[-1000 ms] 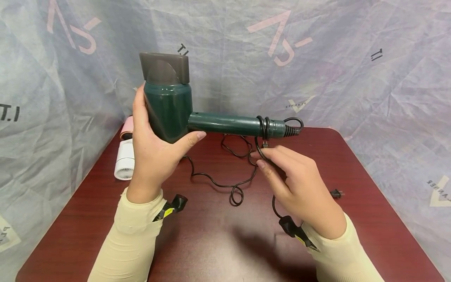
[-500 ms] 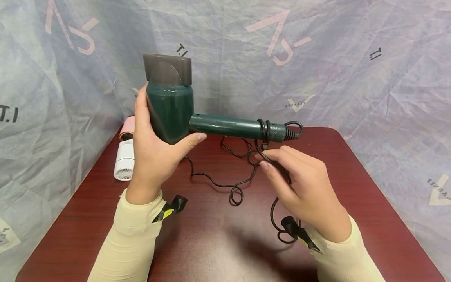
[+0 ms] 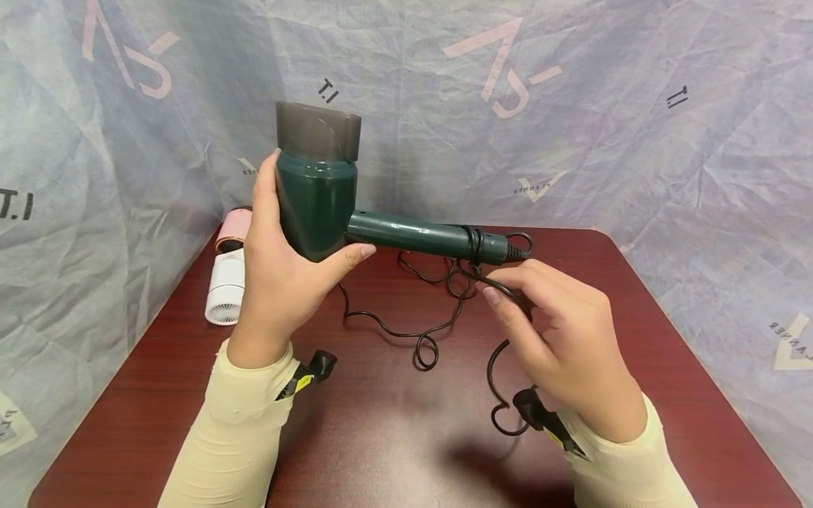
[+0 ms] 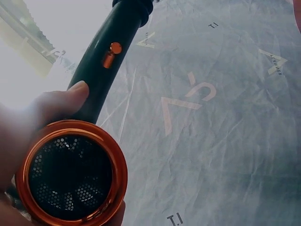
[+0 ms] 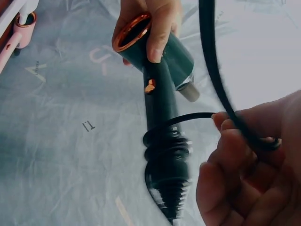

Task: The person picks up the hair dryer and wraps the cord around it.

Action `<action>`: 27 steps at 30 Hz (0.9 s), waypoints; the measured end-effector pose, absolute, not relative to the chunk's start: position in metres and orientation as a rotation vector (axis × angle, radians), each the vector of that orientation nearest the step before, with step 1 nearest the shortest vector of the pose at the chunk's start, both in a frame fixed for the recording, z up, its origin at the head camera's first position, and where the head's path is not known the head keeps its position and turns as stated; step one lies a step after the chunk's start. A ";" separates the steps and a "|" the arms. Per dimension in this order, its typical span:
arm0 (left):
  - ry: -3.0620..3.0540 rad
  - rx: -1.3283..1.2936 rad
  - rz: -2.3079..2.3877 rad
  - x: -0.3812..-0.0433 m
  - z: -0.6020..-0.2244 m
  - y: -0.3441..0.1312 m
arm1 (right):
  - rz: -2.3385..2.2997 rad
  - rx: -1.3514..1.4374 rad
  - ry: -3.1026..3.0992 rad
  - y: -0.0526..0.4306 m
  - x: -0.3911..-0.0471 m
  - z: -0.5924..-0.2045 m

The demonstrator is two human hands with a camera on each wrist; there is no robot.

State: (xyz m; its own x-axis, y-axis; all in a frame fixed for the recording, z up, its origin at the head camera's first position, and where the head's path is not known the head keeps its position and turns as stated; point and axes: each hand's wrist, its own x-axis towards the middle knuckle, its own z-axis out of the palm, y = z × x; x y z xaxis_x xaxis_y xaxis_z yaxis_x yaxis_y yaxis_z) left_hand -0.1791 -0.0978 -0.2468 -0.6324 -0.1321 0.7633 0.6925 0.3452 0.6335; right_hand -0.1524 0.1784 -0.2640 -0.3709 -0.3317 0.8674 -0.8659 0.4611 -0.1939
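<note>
My left hand (image 3: 276, 275) grips the barrel of a dark green hair dryer (image 3: 320, 204), thumb lying along the start of its handle. A grey-brown nozzle (image 3: 317, 132) points up. In the left wrist view, the copper-rimmed rear grille (image 4: 70, 176) and a copper switch (image 4: 112, 55) show. The handle (image 3: 413, 235) extends right and dips slightly. Several turns of black cord (image 5: 167, 150) are wound round the handle's end, by the ribbed strain relief. Between thumb and fingers, my right hand (image 3: 565, 339) pinches the cord just below that end; more cord hangs beneath the hand.
On the table's left side lie a white hair dryer (image 3: 225, 289) and a pink one (image 3: 235, 227), partly behind my left hand. A loose black cord (image 3: 381, 324) curls across the dark red table (image 3: 381, 437). Grey printed cloth (image 3: 406, 106) hangs behind.
The green hair dryer has shifted a little right and down, its handle end dipping. My right hand, still pinching the cord, has moved right and slightly down. The cord's slack below it has shifted.
</note>
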 end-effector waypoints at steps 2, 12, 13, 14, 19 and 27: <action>-1.867 -0.479 -1.355 -0.180 -0.247 -0.098 | 0.889 1.008 -1.902 0.179 -0.152 -0.263; -2.001 -0.462 -1.304 -0.182 -0.250 -0.101 | 1.049 1.048 -1.884 0.183 -0.149 -0.262; -2.023 -0.464 -1.287 -0.183 -0.251 -0.103 | 1.048 1.041 -1.885 0.183 -0.149 -0.262; -2.045 -0.465 -1.274 -0.185 -0.253 -0.104 | 1.043 1.033 -1.887 0.184 -0.149 -0.262; -2.126 -0.479 -1.229 -0.198 -0.264 -0.112 | 1.027 0.979 -1.891 0.185 -0.152 -0.261; -2.137 -0.505 -1.205 -0.196 -0.264 -0.116 | 0.987 0.950 -1.906 0.187 -0.157 -0.261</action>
